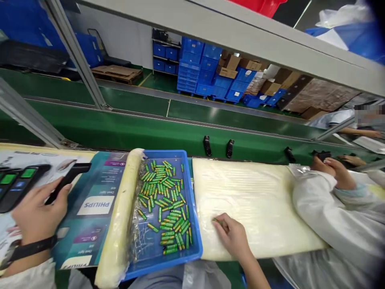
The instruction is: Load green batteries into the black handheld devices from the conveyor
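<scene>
My left hand [42, 212] is closed around a black angled handheld device [67, 178], above a printed Philips carton sheet [100, 192]. Dark shapes with green screens [28, 173] show beside that hand; I cannot tell whether they are real or printed. Between my hands, a blue tray [192, 224] holds many loose green batteries [164, 182]. My right hand [233, 235] rests over a pale padded mat [255, 192], right of the tray. Its fingers pinch a small green battery [214, 219], mostly hidden.
A rolled pale foam edge [123, 208] lies along the tray's left side. Beyond is a green conveyor belt [162, 136] with several black devices [207, 145]. A co-worker's hands [333, 170] hold a black part on the right. A grey frame beam [225, 34] crosses above.
</scene>
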Motion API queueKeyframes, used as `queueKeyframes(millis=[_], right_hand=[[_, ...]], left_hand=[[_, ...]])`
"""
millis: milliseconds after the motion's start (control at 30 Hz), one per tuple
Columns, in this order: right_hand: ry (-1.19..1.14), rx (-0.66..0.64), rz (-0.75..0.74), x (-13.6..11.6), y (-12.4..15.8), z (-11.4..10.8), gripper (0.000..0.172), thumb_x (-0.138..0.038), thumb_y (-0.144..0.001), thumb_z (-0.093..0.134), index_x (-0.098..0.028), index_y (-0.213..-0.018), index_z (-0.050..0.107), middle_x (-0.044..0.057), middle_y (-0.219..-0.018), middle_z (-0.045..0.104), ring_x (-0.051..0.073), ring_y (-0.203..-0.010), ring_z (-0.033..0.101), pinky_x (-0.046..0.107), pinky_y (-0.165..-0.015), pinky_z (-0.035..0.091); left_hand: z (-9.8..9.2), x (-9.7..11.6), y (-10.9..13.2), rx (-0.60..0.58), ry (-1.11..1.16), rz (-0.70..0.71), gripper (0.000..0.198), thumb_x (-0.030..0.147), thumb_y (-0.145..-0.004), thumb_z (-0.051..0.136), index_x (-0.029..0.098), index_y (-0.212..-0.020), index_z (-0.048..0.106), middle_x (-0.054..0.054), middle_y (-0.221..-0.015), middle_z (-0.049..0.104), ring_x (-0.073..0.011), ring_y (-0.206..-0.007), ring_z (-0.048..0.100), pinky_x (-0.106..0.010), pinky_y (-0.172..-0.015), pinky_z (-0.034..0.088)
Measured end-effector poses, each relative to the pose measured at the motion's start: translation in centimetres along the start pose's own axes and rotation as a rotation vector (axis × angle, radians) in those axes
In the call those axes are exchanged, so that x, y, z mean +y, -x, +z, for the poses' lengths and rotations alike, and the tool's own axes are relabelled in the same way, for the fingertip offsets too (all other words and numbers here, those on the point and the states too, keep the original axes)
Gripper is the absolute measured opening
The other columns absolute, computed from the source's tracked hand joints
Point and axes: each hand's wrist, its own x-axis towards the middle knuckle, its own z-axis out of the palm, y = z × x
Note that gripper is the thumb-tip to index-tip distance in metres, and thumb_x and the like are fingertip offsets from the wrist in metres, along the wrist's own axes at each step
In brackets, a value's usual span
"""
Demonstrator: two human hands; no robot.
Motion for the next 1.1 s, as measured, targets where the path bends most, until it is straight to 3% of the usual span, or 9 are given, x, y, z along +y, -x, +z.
queueKeyframes(millis=[100, 167, 267, 400, 500, 667, 733, 933, 1100], right_hand=[[-0.177, 0.072, -0.006, -2.5, -2.2, 0.6, 0.035, -0.053, -0.102, 0.057, -0.02, -0.095, 0.066, -0.008, -0.058, 0.034, 0.014, -0.051, 0.041, 0.025, -0.053, 0.034], [-0.244, 0.041, -0.085, -5.2, -4.2, 0.4, 0.034, -0.051, -0.101, 0.059, -0.019, -0.111, 0.066, -0.009, -0.059, 0.032, 0.014, -0.052, 0.04, 0.025, -0.053, 0.033], [-0.215, -0.157, -0.289, -9.7, -7.2, 0.0, 0.047, -0.045, -0.102, 0.057, -0.018, -0.14, 0.055, -0.009, -0.062, 0.04, 0.014, -0.053, 0.043, 0.025, -0.054, 0.033], [-0.146, -0.441, -0.566, -15.3, -11.0, -1.2, 0.045, -0.042, -0.102, 0.057, -0.022, -0.142, 0.057, -0.001, -0.079, 0.06, 0.017, -0.068, 0.058, 0.027, -0.063, 0.042], [-0.16, -0.499, -0.681, -19.1, -14.3, -2.0, 0.06, -0.049, -0.097, 0.067, -0.024, -0.15, 0.051, 0.002, -0.091, 0.063, 0.019, -0.078, 0.06, 0.028, -0.07, 0.046], [-0.314, -0.523, -0.83, -24.4, -18.4, -0.7, 0.082, -0.052, -0.091, 0.078, -0.027, -0.159, 0.041, -0.005, -0.077, 0.051, 0.015, -0.066, 0.051, 0.024, -0.061, 0.035], [-0.416, -0.531, -0.868, -25.6, -18.9, 0.7, 0.075, -0.049, -0.09, 0.079, -0.027, -0.155, 0.048, -0.006, -0.073, 0.049, 0.013, -0.063, 0.047, 0.024, -0.06, 0.033], [-0.616, -0.51, -0.885, -25.8, -18.7, 3.7, 0.04, -0.037, -0.095, 0.073, -0.021, -0.132, 0.07, 0.0, -0.085, 0.068, 0.01, -0.058, 0.044, 0.023, -0.055, 0.033], [-0.624, -0.528, -0.825, -25.2, -19.4, 4.1, 0.036, -0.032, -0.093, 0.074, -0.018, -0.126, 0.073, -0.003, -0.075, 0.064, 0.008, -0.053, 0.039, 0.022, -0.053, 0.031]], left_hand=[[-0.5, 1.3, 0.8, 0.026, -0.031, 0.077, 0.049, 0.053, -0.093, 0.061, 0.013, -0.12, 0.073, -0.006, -0.117, 0.075, -0.0284, -0.11, 0.07, -0.049, -0.103, 0.056], [-0.6, 2.8, 2.0, 0.01, 0.058, 0.085, 0.047, 0.052, -0.093, 0.062, 0.013, -0.117, 0.074, -0.007, -0.116, 0.076, -0.0267, -0.108, 0.071, -0.047, -0.105, 0.055], [-0.5, 5.7, 4.1, -0.083, 0.24, -0.046, 0.047, 0.054, -0.091, 0.064, 0.015, -0.116, 0.074, -0.01, -0.119, 0.076, -0.0263, -0.109, 0.071, -0.045, -0.106, 0.056], [-0.8, 9.9, 6.0, -0.194, 0.503, -0.296, 0.057, 0.064, -0.084, 0.068, 0.015, -0.112, 0.074, -0.012, -0.107, 0.078, -0.0267, -0.094, 0.074, -0.041, -0.088, 0.063], [-1.7, 12.7, 6.5, -0.254, 0.654, -0.371, 0.057, 0.066, -0.081, 0.071, 0.017, -0.109, 0.076, -0.012, -0.104, 0.079, -0.0269, -0.094, 0.074, -0.04, -0.085, 0.063], [-2.9, 15.6, 7.2, -0.302, 0.849, -0.468, 0.052, 0.059, -0.083, 0.074, 0.015, -0.111, 0.076, -0.014, -0.111, 0.077, -0.0271, -0.1, 0.073, -0.038, -0.09, 0.06], [-3.1, 16.4, 7.7, -0.329, 0.901, -0.493, 0.049, 0.055, -0.085, 0.074, 0.015, -0.112, 0.075, -0.014, -0.111, 0.077, -0.0259, -0.098, 0.072, -0.035, -0.088, 0.059], [-2.5, 17.6, 8.6, -0.366, 0.938, -0.57, 0.047, 0.054, -0.084, 0.076, 0.015, -0.11, 0.076, -0.013, -0.108, 0.077, -0.024, -0.097, 0.07, -0.033, -0.09, 0.055], [-1.9, 17.4, 8.9, -0.412, 1.0, -0.658, 0.042, 0.049, -0.085, 0.078, 0.018, -0.113, 0.076, -0.011, -0.11, 0.076, -0.0221, -0.1, 0.069, -0.032, -0.095, 0.053]])
